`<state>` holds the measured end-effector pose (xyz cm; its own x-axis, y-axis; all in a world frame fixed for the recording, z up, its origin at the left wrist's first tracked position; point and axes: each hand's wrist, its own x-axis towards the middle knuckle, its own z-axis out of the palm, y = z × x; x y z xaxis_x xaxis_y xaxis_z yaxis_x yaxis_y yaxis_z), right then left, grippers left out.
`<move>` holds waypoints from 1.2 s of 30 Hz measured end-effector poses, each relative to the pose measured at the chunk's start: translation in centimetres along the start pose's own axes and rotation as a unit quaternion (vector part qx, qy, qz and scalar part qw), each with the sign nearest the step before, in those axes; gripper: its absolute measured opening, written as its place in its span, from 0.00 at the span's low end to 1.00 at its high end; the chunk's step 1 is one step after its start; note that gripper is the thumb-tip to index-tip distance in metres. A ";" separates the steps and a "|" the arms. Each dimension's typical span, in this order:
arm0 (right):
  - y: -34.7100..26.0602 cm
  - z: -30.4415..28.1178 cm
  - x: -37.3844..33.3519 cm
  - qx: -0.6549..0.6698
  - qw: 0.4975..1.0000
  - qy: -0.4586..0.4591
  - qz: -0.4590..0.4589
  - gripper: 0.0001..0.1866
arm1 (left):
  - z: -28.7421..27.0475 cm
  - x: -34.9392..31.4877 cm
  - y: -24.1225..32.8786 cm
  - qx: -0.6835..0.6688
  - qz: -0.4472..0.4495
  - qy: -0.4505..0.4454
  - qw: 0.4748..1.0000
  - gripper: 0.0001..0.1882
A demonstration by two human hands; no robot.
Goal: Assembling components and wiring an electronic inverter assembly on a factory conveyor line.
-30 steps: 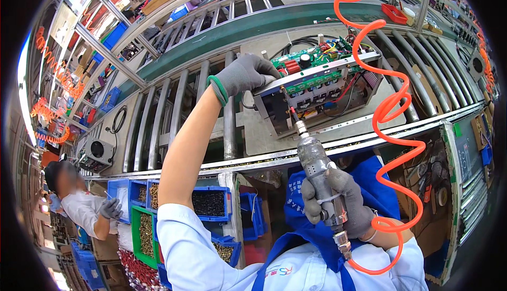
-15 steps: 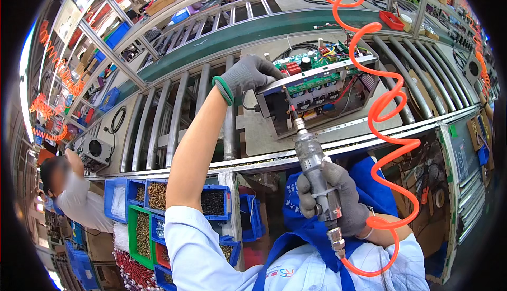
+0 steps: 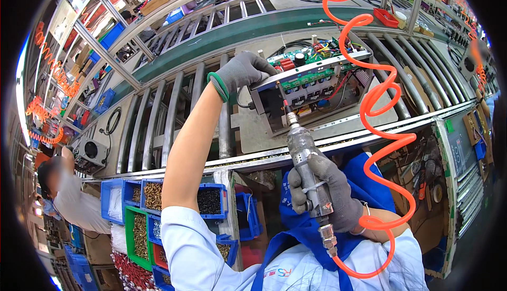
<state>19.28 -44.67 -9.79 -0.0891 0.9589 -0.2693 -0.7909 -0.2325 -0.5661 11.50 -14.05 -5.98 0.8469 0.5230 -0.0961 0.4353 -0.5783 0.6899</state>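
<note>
Two gloved grips: the right grip (image 3: 338, 185) held one driver (image 3: 302, 146); the left grip (image 3: 240, 74) touched one open unit (image 3: 312, 95), how closed I couldn't tell. Grey metal with green boards (image 3: 296, 84), the unit sat on one pallet (image 3: 256, 138)

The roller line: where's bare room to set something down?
Bare, gapped rollers lie between the grey fan unit and the left forearm. The board under the open circuit unit has a bare left corner by the front rail. Crowded: that unit, where the left hand touches its edge and the air tool in the right hand points in.
</note>
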 end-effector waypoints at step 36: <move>-23.7 -47.5 -6.6 0.246 0.885 0.333 -0.211 0.09 | 5.3 -0.7 1.8 -0.040 0.026 0.385 0.922 0.22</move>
<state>67.37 -53.25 -31.60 0.5250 0.5964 -0.6071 -0.8510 0.3795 -0.3631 13.31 -18.81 -8.49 0.3852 0.8028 0.4552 0.3502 -0.5835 0.7328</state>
